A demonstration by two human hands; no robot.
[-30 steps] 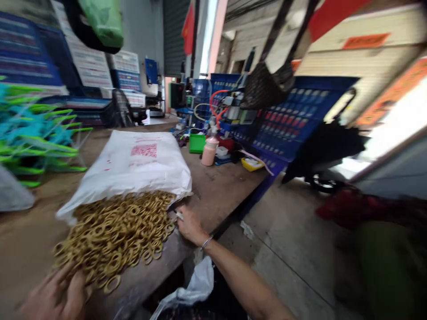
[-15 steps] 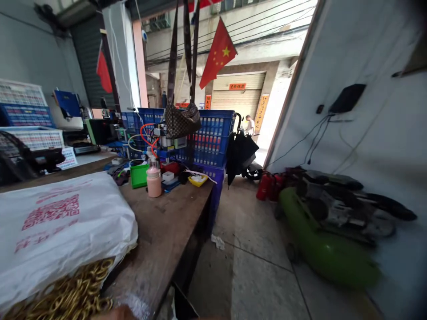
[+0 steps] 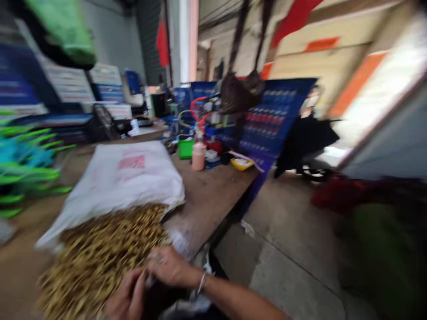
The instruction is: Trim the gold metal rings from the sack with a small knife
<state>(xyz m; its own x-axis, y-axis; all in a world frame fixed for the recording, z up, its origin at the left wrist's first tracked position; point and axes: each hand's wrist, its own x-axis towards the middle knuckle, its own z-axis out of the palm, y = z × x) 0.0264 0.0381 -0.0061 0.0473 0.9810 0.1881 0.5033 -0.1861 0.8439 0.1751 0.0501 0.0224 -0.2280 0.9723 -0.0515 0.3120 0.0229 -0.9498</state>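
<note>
Gold-coloured rings (image 3: 96, 258) lie heaped at the mouth of the white sack (image 3: 147, 184), judged stiff, individually light and best pinched by the rim; left hand (image 3: 126, 294) and right hand (image 3: 172, 268) adjoin, fingers bent, any grasp indeterminable.

Cut off by the bottom edge, near: left hand (image 3: 125, 298). Blurred where touching it: right hand (image 3: 171, 268). Impossible to tell: anything held between them. Smeared together, near left: pile of golden rings (image 3: 96, 262), with far end hidden under the mouth of a white sack (image 3: 133, 184). Unreadable on the sack: red print (image 3: 131, 162). Cut off at left: green and blue plastic pieces (image 3: 28, 158). Cut off at top, far right: red flag (image 3: 295, 21). Too blurred to name, near right: dark green shape (image 3: 376, 253).
</note>
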